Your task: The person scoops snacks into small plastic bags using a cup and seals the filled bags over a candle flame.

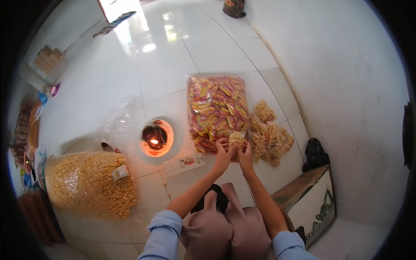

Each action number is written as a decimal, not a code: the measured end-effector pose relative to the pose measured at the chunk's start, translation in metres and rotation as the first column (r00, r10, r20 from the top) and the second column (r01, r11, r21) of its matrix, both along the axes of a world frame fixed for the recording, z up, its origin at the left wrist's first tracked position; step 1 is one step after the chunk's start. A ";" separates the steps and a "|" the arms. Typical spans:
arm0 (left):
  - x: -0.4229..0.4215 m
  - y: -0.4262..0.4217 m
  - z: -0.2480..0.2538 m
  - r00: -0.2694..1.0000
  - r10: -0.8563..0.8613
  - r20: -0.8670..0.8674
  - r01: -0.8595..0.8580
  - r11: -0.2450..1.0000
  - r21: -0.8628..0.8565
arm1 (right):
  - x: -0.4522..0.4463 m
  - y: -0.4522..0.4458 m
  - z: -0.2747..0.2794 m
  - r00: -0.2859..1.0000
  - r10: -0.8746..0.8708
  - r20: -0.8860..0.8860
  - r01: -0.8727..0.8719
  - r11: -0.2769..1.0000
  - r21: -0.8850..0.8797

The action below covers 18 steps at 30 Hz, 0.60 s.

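A small clear bag of pale yellow snacks [237, 138] is held between both my hands, over the near edge of a large plastic pack. My left hand [225, 152] grips its left side and my right hand [245, 153] its right side, fingers closed on the plastic. Just beyond them lies the large pack of red and yellow sachets [216, 108]. To the right, several filled snack bags [271, 141] sit in a pile. A printed label sheet [191, 161] lies on the floor left of my hands.
A small flame burns in a dish [157, 138] on the tiled floor [173, 65]. At left lies a big sack of loose snacks [86, 184] with a white scoop-like piece [119, 172] on it. A framed board [310, 208] and a black bag [316, 152] stand by the right wall.
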State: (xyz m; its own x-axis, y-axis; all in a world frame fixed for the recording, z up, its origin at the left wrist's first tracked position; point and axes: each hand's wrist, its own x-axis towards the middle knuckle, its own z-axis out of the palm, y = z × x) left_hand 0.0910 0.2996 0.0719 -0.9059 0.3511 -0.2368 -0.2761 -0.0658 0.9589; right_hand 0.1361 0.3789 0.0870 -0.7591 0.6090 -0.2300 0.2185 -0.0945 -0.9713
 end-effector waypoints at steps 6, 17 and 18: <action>0.037 0.057 -0.059 0.927 -0.373 0.046 0.375 0.920 -0.110 | 0.067 0.064 -0.047 0.950 -0.176 0.259 0.249 0.926 -0.284; 0.012 0.169 -0.023 0.752 -0.509 -0.419 0.427 0.860 -0.278 | 0.060 0.188 -0.050 0.919 -0.394 0.001 0.370 0.865 0.340; 0.008 0.165 -0.025 0.767 -0.538 -0.351 0.459 0.841 -0.286 | 0.060 0.188 -0.051 0.905 -0.403 0.136 0.296 0.826 0.479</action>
State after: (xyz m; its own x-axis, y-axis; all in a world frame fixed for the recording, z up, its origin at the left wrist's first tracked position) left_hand 0.0988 0.4651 0.0473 -0.6396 0.7687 0.0063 0.1889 0.1493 0.9706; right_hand 0.1958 0.5670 0.0360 -0.4367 0.8995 -0.0107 0.4659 0.2159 -0.8581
